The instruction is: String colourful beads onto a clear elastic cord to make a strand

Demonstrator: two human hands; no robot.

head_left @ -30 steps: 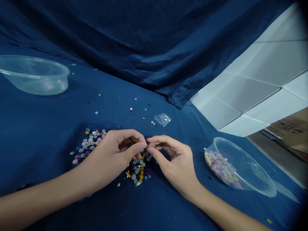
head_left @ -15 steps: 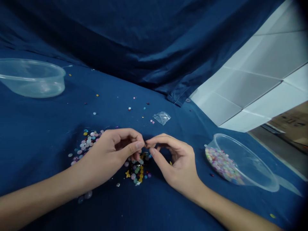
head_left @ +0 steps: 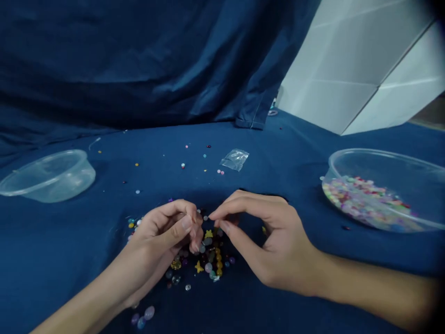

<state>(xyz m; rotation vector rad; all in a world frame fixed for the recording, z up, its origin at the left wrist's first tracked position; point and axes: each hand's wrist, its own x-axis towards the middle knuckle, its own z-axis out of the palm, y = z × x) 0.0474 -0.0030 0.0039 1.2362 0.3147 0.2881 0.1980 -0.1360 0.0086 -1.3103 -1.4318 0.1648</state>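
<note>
My left hand is closed, thumb pressed to the index finger, over a pile of mixed beads; what it pinches is too small to make out. Just to its right, a small gap apart, my right hand has thumb and index finger nearly together. Whether anything lies between those fingertips I cannot tell. A dark thin cord shows behind the right hand's knuckles. Below and between the hands lie a row of amber beads, a yellow star-like bead and pale round beads.
A clear plastic bowl stands at the left. Another clear bowl with many colourful beads is at the right. A small clear bag and scattered beads lie on the blue cloth. Blue fabric hangs behind, beside white panels.
The view has turned and levelled. My hands have moved slightly apart, and more beads show between them. The yellow star-like bead and amber row remain below.
</note>
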